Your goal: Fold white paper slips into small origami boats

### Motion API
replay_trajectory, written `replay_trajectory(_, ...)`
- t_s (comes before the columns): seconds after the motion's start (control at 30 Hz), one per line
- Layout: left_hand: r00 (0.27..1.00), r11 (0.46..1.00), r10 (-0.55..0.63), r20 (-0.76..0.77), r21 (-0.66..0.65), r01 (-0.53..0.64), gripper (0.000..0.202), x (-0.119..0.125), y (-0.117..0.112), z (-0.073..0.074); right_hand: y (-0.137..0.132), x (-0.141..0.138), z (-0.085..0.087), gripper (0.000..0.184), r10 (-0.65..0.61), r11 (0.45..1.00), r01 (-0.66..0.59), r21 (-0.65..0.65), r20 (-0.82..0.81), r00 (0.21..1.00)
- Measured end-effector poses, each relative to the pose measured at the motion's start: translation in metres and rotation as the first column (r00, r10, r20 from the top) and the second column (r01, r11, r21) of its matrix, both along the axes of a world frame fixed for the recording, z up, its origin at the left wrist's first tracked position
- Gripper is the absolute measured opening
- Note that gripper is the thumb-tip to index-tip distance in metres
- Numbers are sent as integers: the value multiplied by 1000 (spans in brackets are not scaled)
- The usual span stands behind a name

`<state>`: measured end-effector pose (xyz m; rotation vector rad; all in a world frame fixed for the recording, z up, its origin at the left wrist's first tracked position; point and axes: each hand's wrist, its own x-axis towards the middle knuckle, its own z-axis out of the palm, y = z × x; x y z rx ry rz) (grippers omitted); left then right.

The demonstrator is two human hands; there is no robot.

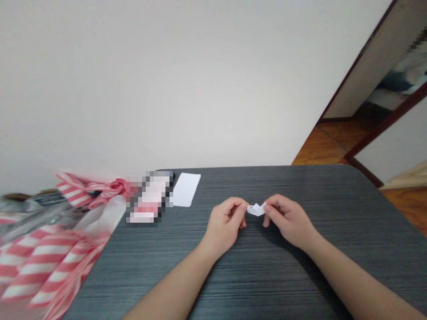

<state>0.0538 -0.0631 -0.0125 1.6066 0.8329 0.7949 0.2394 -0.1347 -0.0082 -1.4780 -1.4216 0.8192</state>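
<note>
Folded white paper (256,209) sits between your two hands, over the far half of the dark counter (213,284), with a small peak at its middle and a pointed end toward each side. Your left grip (226,227) pinches one end between thumb and fingers, and your right grip (291,222) pinches the other. It seems to be held off the counter, though how high is hard to tell.

Your main risk is likely uneven pulling: if one side tugs harder than the other, the ends could tear or the folds could spring out of line. Squeeze too hard and you may crush those small tips; pinch too lightly and one could slip, leaving the piece hanging from a single side. The piece is small beside your fingers, which cover both ends, so a crooked crease there could escape you.

The white paper rectangle (186,190) and the pixelated object (150,198) lie to your left, apart from your left grip; only a wide sweep that way would likely disturb them.
</note>
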Motion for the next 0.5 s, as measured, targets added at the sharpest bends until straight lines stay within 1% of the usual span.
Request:
replay_trajectory(0.23, 997, 993, 12, 80, -122, -2, 20, 3, 0, -1, -2, 0, -4, 14, -56, 998, 58, 35, -77, 995)
replay_trajectory(0.37, 990, 984, 18, 138, -179, 8, 19, 4, 0, 0, -2, 0, -6, 13, -37, 999, 42, 30, -150, 988)
replay_trajectory(0.5, 984, 981, 19, 179, -196, 17, 19, 4, 0, 0, -2, -1, -6, 12, -23, 999, 28, 20, -210, 978)
